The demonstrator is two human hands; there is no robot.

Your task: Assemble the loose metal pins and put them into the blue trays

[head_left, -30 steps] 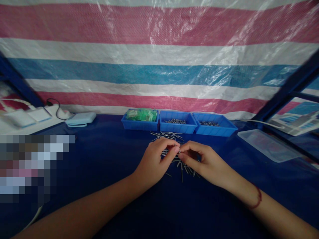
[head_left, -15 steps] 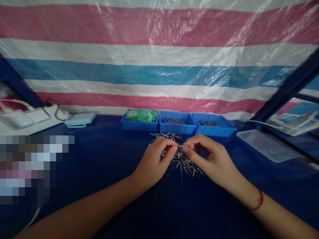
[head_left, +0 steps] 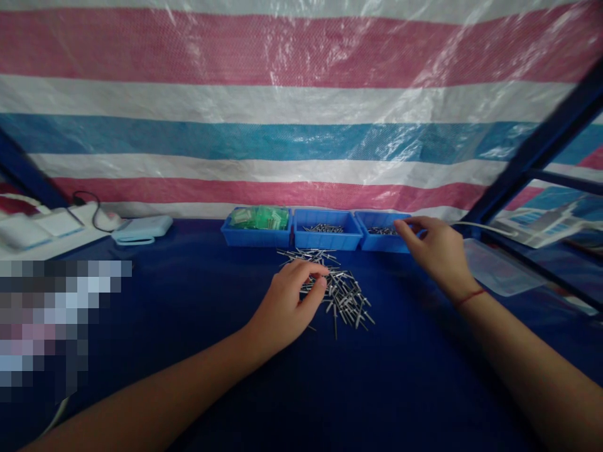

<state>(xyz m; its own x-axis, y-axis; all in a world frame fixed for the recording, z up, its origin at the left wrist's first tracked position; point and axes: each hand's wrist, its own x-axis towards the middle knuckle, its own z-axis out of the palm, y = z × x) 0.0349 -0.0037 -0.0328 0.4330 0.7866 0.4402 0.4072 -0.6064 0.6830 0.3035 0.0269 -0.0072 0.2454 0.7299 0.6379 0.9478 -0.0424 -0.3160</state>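
Observation:
Loose blind rivets (head_left: 346, 301) lie in a silvery pile on the dark blue table. At the pile's left side is my left hand (head_left: 296, 295), its thumb and index fingertips slightly apart with nothing visible between them. My right hand (head_left: 436, 251) hovers at the right blue bin (head_left: 384, 243), which has rivets in it and is partly covered by the hand. The right fingers are drawn together; what they hold, if anything, is hidden. More rivets are inside the middle blue bin (head_left: 327, 241).
The left blue bin (head_left: 257, 238) contains green and clear plastic packets. A clear plastic lid (head_left: 506, 270) lies at the right, near a blue metal frame (head_left: 522, 150). A light blue case (head_left: 144, 230) and a white power strip (head_left: 61, 229) are at the left. Striped sheeting hangs behind.
My right hand has moved from the pile up and right to the right bin. My left hand stays by the pile, and the rivet seen between both hands no longer shows.

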